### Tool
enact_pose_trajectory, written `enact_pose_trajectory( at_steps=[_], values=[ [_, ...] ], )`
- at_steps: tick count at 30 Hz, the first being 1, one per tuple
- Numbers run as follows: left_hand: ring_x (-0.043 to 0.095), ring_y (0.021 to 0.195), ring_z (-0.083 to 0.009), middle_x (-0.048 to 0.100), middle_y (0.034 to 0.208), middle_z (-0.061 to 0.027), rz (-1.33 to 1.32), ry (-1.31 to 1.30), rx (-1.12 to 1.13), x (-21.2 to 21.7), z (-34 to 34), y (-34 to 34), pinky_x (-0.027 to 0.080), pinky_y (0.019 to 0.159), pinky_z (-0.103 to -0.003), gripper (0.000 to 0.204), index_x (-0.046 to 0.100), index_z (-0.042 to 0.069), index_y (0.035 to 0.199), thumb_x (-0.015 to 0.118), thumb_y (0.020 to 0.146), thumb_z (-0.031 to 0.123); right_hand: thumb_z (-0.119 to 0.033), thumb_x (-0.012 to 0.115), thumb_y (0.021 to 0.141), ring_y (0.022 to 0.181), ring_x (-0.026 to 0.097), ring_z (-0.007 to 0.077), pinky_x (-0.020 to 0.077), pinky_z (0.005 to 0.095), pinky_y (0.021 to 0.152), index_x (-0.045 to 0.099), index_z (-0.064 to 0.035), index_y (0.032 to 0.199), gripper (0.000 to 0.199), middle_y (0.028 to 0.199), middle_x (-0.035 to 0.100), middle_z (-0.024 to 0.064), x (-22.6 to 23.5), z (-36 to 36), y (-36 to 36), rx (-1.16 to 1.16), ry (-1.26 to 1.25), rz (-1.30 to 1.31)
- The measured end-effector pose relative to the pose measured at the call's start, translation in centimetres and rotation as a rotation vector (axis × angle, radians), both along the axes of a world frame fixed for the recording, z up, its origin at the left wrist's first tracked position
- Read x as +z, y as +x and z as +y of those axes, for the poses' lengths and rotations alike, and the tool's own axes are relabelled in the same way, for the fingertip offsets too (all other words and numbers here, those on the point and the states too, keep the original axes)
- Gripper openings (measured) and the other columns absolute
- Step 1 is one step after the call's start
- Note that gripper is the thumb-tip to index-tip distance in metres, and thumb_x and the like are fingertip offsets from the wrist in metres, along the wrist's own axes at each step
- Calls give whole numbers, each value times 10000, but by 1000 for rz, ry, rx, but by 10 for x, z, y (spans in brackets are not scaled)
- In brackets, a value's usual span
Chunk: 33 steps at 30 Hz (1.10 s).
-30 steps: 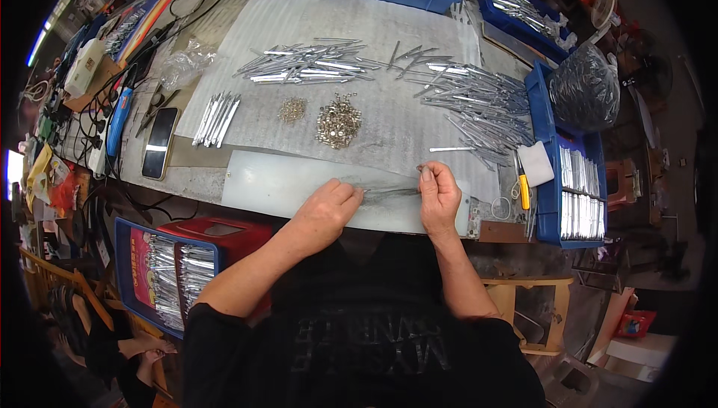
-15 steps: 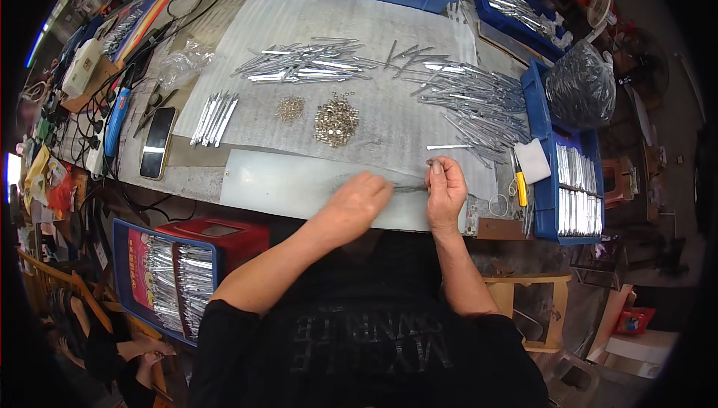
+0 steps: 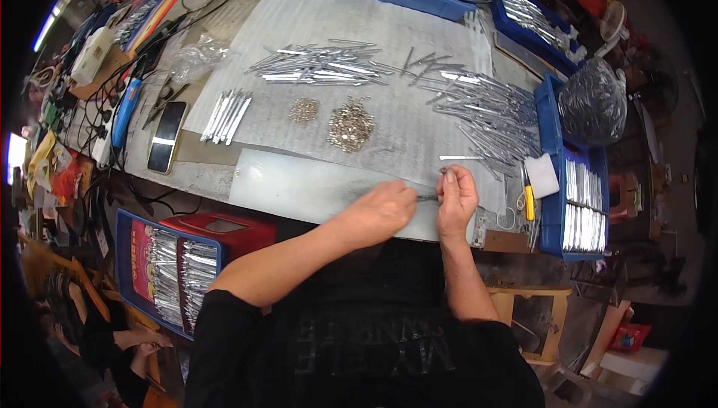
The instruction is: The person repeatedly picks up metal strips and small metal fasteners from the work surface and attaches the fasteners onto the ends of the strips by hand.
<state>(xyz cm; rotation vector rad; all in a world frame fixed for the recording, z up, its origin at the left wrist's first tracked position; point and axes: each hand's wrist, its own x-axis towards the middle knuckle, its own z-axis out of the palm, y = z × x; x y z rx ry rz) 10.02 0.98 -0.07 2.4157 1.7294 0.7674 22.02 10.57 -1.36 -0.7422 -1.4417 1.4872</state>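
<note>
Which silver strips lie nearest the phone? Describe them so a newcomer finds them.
On the table, find the left edge of the white sheet, right of the black phone. The silver strips there lie neatly side by side, unlike the criss-crossed heaps.

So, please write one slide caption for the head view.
Hands above a pale board, metal strips and small parts piled beyond.

The left hand [image 3: 383,209] and right hand [image 3: 457,202] are close together above a whitish board [image 3: 277,183]; silver strips [image 3: 318,65] and small metal pieces [image 3: 351,127] lie heaped beyond; a smartphone [image 3: 167,137] lies leftward.
</note>
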Motion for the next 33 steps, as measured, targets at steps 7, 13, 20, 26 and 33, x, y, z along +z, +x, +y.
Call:
enact_pose_trajectory(
  at_steps=[7,13,20,26,33],
  values=[
    [493,715,-261,484,748,-119,-248,154,170,-7,5,11,423,655,-338,245,538,-40,870,511,630,7,-127,449,863,505,311,18,231,160,437,510,-25,852,119,589,412,-34,2,-2,-1,-6,31,-24],
    [518,712,-296,512,751,-145,-383,384,500,-2,-17,-50,429,611,-367,268,557,-9,901,498,647,-74,-126,448,861,491,294,12,212,161,427,507,-30,847,114,582,401,-42,2,0,0,-16,13,-33],
    [542,676,-302,536,742,-148,-218,390,905,-3,-62,-160,432,600,-335,178,579,-1,863,501,709,-46,-135,450,855,492,312,21,216,157,417,510,-42,822,115,590,412,-34,3,-2,1,-10,20,-37],
    [522,708,-333,534,736,-157,-64,381,1057,-11,-77,-210,421,631,-392,159,566,2,844,492,708,-35,-117,441,861,483,301,15,217,163,422,504,-30,831,112,574,392,-43,1,-1,-2,-7,7,-43],
    [516,756,-315,532,750,-140,13,294,1026,-15,-74,-214,418,662,-393,130,554,26,813,531,689,-2,-118,443,861,484,302,12,214,161,418,510,-32,830,113,574,392,-46,4,-1,-1,-12,-4,-41]
  ],
)
